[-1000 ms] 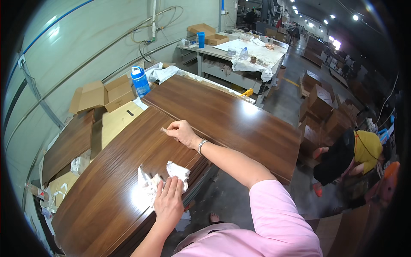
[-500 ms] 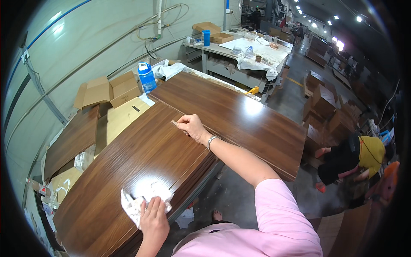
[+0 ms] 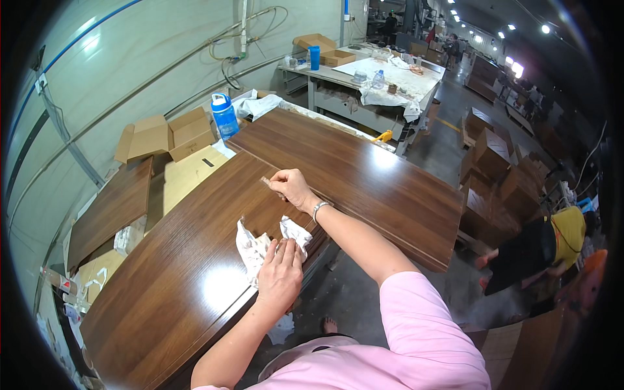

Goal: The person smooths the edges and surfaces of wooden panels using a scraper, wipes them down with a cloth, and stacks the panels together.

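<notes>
My left hand (image 3: 281,276) presses a crumpled white cloth (image 3: 252,250) onto the dark brown wood-grain panel (image 3: 175,273), the cloth bunching out past the fingertips on both sides. Farther along the same panel, near its far end, my right hand (image 3: 292,188) pinches a small, flat, pale piece (image 3: 265,181) between thumb and fingers; its exact kind is too small to make out. The panel tops a stack of similar boards. Beyond my right wrist, a second brown panel (image 3: 364,169) lies across the far end.
A blue bottle (image 3: 224,117) and an opened cardboard box (image 3: 166,136) stand behind the panels. Another brown board (image 3: 110,211) leans at the left. A cluttered worktable (image 3: 344,81) stands farther back. At the right, a person in a yellow top (image 3: 567,234) bends near stacked brown boxes (image 3: 491,153).
My left hand has slid the cloth away from me and to the right along the panel, closer to my right hand. My right hand has barely moved and keeps its pinch.
</notes>
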`<action>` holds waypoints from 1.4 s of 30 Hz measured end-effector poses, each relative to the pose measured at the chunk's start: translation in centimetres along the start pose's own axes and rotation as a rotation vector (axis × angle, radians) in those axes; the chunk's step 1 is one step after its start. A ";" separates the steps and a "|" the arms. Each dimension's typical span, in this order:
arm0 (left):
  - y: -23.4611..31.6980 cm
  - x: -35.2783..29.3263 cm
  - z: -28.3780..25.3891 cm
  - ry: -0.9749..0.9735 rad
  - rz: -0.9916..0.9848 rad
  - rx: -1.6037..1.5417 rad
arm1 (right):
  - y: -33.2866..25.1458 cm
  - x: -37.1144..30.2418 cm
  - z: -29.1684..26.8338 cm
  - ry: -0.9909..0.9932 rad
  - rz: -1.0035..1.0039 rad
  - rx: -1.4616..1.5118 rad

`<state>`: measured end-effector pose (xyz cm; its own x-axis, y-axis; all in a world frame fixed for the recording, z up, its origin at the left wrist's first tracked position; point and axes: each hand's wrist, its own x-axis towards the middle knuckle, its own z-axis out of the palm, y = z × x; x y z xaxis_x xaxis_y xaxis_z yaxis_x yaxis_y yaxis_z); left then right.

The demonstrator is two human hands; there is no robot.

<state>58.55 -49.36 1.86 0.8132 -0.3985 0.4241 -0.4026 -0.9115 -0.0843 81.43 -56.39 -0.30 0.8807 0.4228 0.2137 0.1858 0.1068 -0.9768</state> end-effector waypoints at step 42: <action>-0.7 -11.2 -4.6 0.090 -0.267 0.036 | -0.3 -0.3 0.1 -0.016 0.024 0.024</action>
<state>47.78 -43.83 1.31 0.8476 -0.1343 0.5134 -0.1624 -0.9867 0.0100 81.04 -56.47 -0.04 0.8774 0.4403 0.1907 0.1538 0.1183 -0.9810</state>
